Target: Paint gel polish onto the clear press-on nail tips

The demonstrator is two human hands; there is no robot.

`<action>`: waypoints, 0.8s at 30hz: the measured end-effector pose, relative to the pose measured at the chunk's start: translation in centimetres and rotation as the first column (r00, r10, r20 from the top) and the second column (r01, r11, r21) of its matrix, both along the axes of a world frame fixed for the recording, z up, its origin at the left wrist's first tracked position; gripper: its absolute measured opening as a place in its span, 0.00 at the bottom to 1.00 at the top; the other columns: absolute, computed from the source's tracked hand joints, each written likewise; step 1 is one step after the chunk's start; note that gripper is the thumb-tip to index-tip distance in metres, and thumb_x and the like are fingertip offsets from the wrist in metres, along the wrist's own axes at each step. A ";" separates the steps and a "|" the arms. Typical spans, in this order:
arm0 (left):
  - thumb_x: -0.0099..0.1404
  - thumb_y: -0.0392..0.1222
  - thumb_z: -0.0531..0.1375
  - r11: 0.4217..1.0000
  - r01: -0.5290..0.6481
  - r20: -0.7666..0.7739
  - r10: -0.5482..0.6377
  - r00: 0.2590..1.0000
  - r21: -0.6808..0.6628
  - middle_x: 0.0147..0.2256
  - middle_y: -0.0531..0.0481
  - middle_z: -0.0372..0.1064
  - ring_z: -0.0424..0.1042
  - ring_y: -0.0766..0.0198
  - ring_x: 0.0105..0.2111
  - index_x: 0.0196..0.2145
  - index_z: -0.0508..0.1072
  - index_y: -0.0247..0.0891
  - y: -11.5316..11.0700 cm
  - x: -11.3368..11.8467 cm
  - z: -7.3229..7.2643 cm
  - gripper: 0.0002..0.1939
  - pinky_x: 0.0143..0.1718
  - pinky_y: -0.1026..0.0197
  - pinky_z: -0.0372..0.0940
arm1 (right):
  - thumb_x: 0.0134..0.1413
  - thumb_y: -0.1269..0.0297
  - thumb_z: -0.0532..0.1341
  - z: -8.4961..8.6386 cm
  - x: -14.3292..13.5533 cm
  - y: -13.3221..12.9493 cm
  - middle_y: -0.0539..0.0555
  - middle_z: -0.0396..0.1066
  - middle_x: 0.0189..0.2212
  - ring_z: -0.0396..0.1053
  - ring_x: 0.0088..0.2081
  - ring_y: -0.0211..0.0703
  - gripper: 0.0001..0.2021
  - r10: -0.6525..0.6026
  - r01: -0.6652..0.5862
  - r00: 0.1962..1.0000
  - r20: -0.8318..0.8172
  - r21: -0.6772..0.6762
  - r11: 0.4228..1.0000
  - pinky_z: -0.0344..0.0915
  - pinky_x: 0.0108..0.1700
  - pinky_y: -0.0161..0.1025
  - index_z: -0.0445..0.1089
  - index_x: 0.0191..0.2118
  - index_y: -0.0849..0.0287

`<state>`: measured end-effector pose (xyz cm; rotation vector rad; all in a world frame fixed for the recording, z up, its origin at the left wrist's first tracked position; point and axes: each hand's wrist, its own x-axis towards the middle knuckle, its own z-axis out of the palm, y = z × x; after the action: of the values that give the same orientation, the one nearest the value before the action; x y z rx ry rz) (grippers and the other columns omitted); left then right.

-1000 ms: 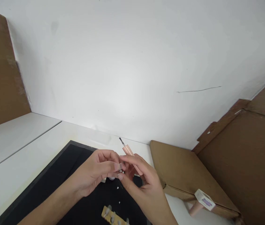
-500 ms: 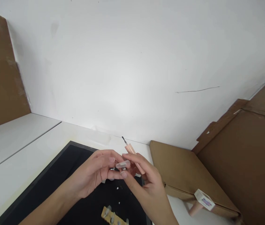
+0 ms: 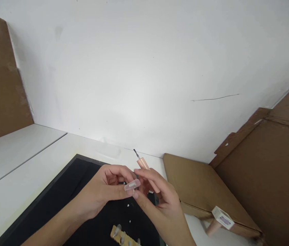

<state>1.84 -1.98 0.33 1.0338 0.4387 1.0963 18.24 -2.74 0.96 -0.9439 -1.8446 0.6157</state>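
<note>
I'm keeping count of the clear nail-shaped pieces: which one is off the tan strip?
The clear piece between the left hand and right hand; the other visible pieces sit on the tan strip.

The white tabletop (image 3: 44, 167) bears a black mat (image 3: 83, 171) and, right of it, a flat cardboard box (image 3: 192, 184).

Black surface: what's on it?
A tan strip bearing clear pieces, and white specks. The left hand and right hand block part of it; anything behind them can't be seen.

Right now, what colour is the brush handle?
The brush handle is peach-pink, clearest in the head view.
</note>
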 end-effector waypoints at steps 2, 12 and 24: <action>0.51 0.37 0.69 0.998 -0.032 -0.018 0.031 0.999 -0.063 0.25 0.54 0.72 0.69 0.72 0.27 0.25 0.77 0.38 0.2 0.0 -0.2 0.03 0.31 0.70 0.61 | 0.52 0.62 0.63 0.0 0.3 0.1 0.48 0.70 0.29 0.70 0.28 0.39 0.12 -0.001 0.001 1.000 -0.009 -0.007 1.000 0.58 0.54 0.53 0.70 0.44 0.46; 0.50 0.37 0.68 0.953 -0.301 -0.135 0.297 0.945 -0.014 0.24 0.55 0.71 0.67 0.70 0.27 0.27 0.77 0.36 1.4 -0.2 0.3 0.05 0.35 0.65 0.62 | 0.61 0.56 0.55 0.5 1.0 -0.5 0.48 0.69 0.21 0.64 0.21 0.35 0.12 0.155 -0.214 0.936 -0.316 -0.161 0.963 0.65 0.27 0.34 0.70 0.46 0.50; 0.52 0.41 0.67 0.946 -0.325 -0.190 0.320 0.928 0.009 0.30 0.50 0.75 0.71 0.67 0.26 0.28 0.77 0.36 1.8 -0.4 -0.2 0.06 0.36 0.61 0.64 | 0.57 0.55 0.59 0.4 0.9 -0.2 0.47 0.67 0.20 0.62 0.19 0.34 0.10 0.128 -0.267 0.861 -0.491 -0.225 0.937 0.61 0.21 0.32 0.66 0.39 0.55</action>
<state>1.48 -0.19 0.17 1.0742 0.7956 1.2850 19.17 -2.96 1.36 -0.7023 -1.4395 1.1610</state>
